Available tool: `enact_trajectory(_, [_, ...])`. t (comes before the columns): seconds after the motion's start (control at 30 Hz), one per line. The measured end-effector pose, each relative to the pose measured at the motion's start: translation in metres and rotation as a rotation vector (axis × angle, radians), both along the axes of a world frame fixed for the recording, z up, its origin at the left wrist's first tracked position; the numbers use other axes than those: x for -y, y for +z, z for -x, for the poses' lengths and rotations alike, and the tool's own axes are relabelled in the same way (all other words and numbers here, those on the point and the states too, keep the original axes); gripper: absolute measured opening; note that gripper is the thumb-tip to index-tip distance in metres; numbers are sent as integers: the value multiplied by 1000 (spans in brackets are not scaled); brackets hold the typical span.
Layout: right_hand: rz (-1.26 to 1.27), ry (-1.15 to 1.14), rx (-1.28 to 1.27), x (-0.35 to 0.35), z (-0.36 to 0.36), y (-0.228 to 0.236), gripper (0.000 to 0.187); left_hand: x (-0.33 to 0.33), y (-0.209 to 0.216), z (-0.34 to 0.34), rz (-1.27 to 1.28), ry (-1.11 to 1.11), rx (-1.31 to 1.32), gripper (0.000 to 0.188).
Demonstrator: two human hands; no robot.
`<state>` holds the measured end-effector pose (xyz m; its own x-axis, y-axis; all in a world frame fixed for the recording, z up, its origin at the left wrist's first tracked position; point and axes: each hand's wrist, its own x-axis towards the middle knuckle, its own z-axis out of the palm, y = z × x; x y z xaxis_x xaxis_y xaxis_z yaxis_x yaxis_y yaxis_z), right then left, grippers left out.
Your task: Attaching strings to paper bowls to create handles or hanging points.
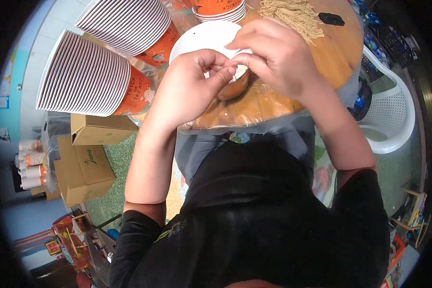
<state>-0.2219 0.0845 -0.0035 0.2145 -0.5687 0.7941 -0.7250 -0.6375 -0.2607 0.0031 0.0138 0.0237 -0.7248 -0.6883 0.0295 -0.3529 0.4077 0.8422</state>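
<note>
Both of my hands meet over a small orange paper cup (235,87) at the near edge of a round wooden table (341,53). My left hand (189,89) pinches something small at the cup's rim, and its fingertips touch those of my right hand (273,55). My right hand curls over the cup's top and hides most of it. What is pinched is too small to tell. A white round lid or plate (201,38) lies just behind my hands.
Two long stacks of orange paper cups (89,79) (129,24) lie on their sides at the left. A pile of tan strings (295,14) and a small black object (331,19) lie farther back. Cardboard boxes (84,168) stand on the floor left, a white plastic chair (393,115) right.
</note>
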Motion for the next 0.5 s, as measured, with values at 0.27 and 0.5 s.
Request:
enact_trajectory(0.27, [68, -213, 359, -40, -43, -44, 25, 1, -1, -2, 37, -18, -53, 11])
enact_trajectory(0.5, [-43, -238, 500, -41, -62, -51, 23, 1, -1, -1, -129, -26, -132, 9])
